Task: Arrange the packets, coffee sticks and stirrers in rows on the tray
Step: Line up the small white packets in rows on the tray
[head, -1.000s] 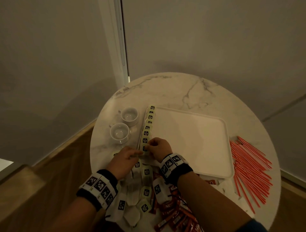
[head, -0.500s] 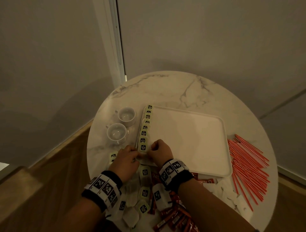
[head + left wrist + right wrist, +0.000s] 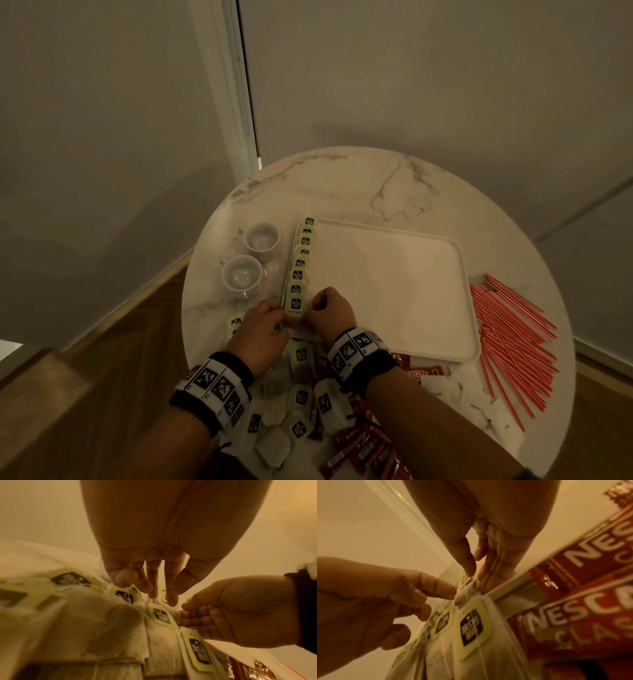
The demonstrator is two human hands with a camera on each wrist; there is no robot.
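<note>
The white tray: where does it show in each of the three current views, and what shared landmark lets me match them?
Head: the white tray lies mid-table, a row of tea bags along its left edge.
Left wrist: only a pale strip of it shows at lower right, under the right hand.
Right wrist: its near rim runs diagonally right of centre, at the right hand's fingertips.
Shared landmark: the nearest tea bag's yellow-green tag, between both hands.
</note>
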